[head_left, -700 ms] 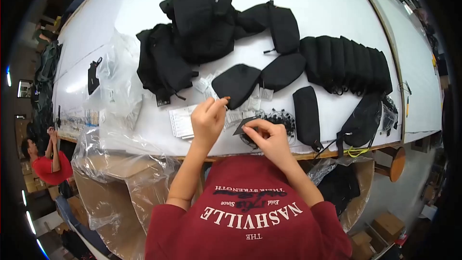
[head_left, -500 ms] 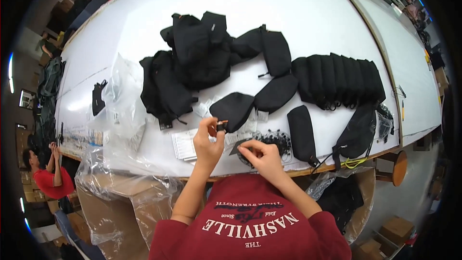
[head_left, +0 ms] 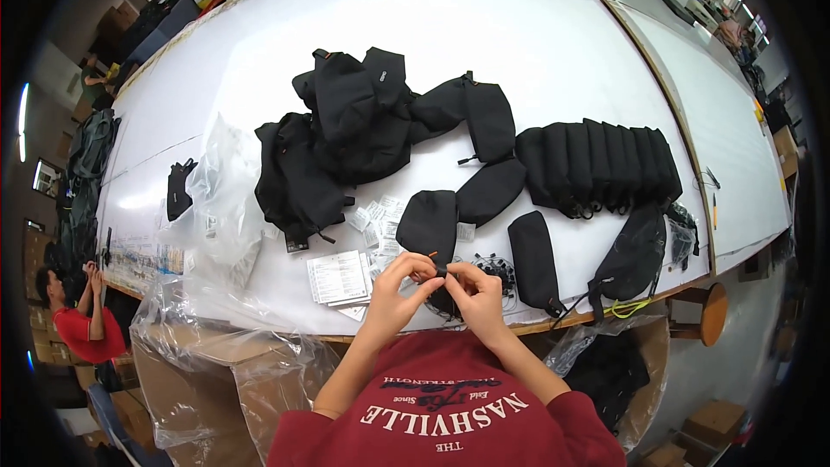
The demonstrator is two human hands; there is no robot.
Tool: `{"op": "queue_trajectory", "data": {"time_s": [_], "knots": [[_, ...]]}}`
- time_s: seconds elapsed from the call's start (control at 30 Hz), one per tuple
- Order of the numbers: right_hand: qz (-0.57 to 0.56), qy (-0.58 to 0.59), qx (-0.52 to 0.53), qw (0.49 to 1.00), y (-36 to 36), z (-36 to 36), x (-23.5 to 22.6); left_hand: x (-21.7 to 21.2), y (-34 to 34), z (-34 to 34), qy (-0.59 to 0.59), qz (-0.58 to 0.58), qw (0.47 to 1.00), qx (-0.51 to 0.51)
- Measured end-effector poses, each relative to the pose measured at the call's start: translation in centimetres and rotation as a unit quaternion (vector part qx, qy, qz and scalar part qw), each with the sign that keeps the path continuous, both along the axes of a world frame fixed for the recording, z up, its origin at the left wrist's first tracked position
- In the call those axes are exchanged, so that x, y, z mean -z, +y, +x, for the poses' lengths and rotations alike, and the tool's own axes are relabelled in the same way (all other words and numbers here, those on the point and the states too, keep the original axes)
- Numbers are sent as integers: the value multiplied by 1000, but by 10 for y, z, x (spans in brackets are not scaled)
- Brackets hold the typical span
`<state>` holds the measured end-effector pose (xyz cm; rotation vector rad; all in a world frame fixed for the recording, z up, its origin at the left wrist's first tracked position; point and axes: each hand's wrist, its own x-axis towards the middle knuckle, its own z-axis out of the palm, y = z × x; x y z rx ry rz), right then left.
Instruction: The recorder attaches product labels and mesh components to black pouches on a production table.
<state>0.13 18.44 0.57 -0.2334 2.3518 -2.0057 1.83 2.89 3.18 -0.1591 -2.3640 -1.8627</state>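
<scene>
Black pouch point(head_left: 429, 220): one, on the white worktop point(head_left: 484, 9), near end at the hands. Left hand point(head_left: 398, 292) and right hand point(head_left: 476, 296): together, fingertips pinching a small dark piece point(head_left: 441, 271) at that end. Left of pouch: white cards point(head_left: 337, 278), stacked. Right of pouch: tangled black cords point(head_left: 497, 271). Beyond pouch, to the right: row of black pouches point(head_left: 601, 163).

I read the bench point(head_left: 553, 43) as white. The central pouch point(head_left: 428, 220) is solid black; the small tab point(head_left: 434, 254) is orange. Over the feed I register uniform black across the pouch row point(head_left: 605, 164). The paper sheets point(head_left: 337, 278) are white with grey printed lines. The cord point(head_left: 629, 306) is yellow-green. The shirt point(head_left: 445, 422) is maroon, with white and dark lettering.
</scene>
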Motion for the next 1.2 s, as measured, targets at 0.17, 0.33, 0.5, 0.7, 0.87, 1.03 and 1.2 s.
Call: {"op": "queue_trajectory", "data": {"time_s": [0.17,0.33,0.5,0.7,0.87,1.03,1.2], "knots": [[14,-59,-74,995,1,-2,-1,15,-9,2,-76,45,996,-29],[20,-61,-127,990,-1,-4,2,33,-31,0,-178,148,973,8],[77,-47,-180,980,-9,-3,-12,36,-57,9,-294,247,922,48],[163,40,-119,979,-3,11,-2,29,-38,14,-283,124,951,32],[161,56,-137,976,3,18,-9,35,-20,30,-157,63,986,2],[74,-55,-127,988,-1,9,-16,20,-10,27,-70,83,988,-114],[-183,-132,-136,965,4,-2,-19,-4,-19,24,-42,267,953,-133]]}}
